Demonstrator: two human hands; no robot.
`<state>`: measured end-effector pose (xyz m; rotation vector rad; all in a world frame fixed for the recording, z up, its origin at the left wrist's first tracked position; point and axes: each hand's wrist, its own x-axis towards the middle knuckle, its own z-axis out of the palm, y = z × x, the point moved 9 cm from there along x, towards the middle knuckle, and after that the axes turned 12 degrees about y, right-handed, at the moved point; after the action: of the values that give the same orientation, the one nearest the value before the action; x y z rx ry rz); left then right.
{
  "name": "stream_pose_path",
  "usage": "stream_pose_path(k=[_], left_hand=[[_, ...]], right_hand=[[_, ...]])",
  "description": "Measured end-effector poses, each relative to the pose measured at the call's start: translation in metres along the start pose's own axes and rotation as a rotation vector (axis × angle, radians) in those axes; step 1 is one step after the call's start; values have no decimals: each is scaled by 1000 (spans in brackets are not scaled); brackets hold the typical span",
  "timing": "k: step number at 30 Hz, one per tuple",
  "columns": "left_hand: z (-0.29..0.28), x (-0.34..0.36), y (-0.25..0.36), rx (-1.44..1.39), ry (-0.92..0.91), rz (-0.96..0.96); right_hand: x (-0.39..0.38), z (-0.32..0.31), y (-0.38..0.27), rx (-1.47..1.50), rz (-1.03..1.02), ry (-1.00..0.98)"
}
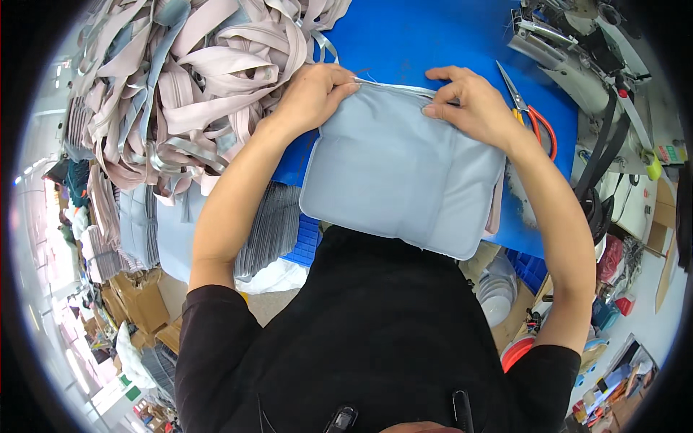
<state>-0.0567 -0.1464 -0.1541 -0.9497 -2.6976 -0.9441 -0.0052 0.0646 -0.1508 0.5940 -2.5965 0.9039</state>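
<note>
A grey-blue rectangular fabric panel [404,166] with rounded corners and a pale edge hangs over the near edge of the blue table. At its far left corner, my left hand [317,94] pinches the edge between thumb and fingers. My right hand [473,105] grips the far edge toward the right corner, with the index finger stretched out beyond it. The cloth is gathered in small folds at the right hand. A few loose threads show along the far edge. Beneath the panel's right side a strip of pink fabric [497,198] peeks out.
A large heap of pink and grey zipper strips [216,86] fills the table's left. Scissors with red-orange handles [538,123] lie right of my right hand on the blue table [411,36]. A sewing machine [570,58] stands at the far right. Stacked grey panels [268,231] sit at lower left.
</note>
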Motion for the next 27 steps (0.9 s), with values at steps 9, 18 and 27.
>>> stream_pose_path(k=[9, 18, 27], left_hand=[[-83, -29, 86, -150, 160, 109], [-109, -39, 126, -287, 141, 226], [-96, -26, 123, -482, 38, 158]], right_hand=[[-36, -70, -62, 171, 148, -15], [-64, -101, -96, 141, 253, 58], [-74, -112, -100, 188, 281, 146]])
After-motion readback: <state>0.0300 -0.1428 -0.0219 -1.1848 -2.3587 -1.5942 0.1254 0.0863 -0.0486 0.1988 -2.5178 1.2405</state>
